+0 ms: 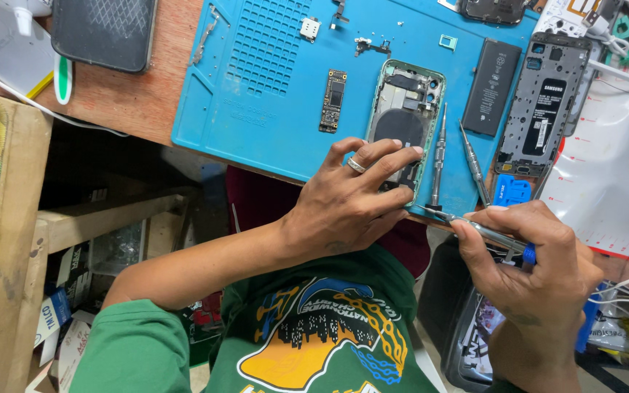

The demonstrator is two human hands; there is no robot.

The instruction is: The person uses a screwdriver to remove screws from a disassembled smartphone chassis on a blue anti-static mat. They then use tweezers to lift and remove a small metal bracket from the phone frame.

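1. Head view: left hand (347,207) presses spread fingers on an opened green phone (405,120) at the blue mat's (256,109) near edge.
2. Right hand (540,266) grips a screwdriver (475,227), tip beside the phone's lower corner.

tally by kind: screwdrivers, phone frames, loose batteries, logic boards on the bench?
Screwdrivers: 3, two lying on the blue mat, one in the right hand
Phone frames: 2
Loose batteries: 1
Logic boards: 1
Total: 7
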